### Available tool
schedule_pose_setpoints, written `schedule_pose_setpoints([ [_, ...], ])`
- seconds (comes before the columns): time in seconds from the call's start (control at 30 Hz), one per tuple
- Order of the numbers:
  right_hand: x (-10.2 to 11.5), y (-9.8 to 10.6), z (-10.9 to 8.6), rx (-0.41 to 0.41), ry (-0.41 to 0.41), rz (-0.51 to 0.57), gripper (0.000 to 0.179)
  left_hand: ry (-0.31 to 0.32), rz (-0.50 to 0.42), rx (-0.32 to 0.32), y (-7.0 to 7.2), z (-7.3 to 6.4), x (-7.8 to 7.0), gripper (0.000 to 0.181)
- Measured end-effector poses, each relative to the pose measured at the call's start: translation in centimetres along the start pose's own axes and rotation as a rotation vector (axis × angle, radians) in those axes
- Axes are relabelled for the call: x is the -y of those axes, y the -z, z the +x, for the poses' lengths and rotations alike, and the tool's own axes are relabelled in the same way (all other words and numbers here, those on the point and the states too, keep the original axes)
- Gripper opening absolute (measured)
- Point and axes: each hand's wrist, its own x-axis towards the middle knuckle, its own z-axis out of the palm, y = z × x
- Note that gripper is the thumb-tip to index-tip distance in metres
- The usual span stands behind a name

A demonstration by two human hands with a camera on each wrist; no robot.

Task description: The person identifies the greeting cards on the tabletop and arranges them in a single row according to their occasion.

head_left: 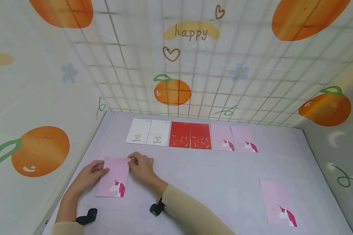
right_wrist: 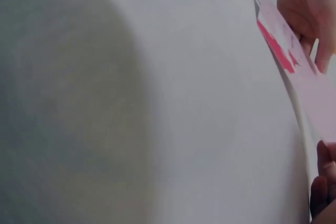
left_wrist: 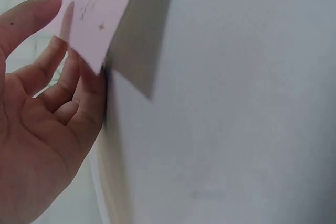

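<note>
A pink card (head_left: 115,173) with a white unicorn and a magenta mane is held between both hands over the left part of the table. My left hand (head_left: 88,178) pinches its left edge, thumb on the printed face and fingers behind. At the upper right corner, my right hand (head_left: 142,168) pinches the card between thumb and finger. In the left wrist view, the card (left_wrist: 97,19) is tilted up and casts a shadow on the tabletop. The right wrist view catches only the fingertips (right_wrist: 326,174) of my right hand near the card's edge.
Along the back runs a row of two white diamond cards (head_left: 138,131), two red cards (head_left: 179,134) and two pink unicorn cards (head_left: 222,137). Another pink unicorn card (head_left: 276,199) lies at the front right. Orange-printed curtains (head_left: 41,151) enclose the table, with a wire grid behind.
</note>
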Motion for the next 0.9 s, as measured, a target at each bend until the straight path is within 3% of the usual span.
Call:
schedule_pose_setpoints([
  [0.2,-0.1,0.0,0.1,0.006,-0.030,0.056,0.012,-0.006,-0.035,0.036,0.7,-1.0,0.5,0.059],
  [0.43,-0.1,0.4,0.0,0.016,-0.042,0.105,0.012,-0.010,-0.186,0.079,1.1,-1.6,1.2,0.052],
  [0.9,-0.1,0.5,0.0,0.016,-0.046,0.120,0.012,-0.012,-0.268,0.131,0.9,-1.8,1.6,0.048],
])
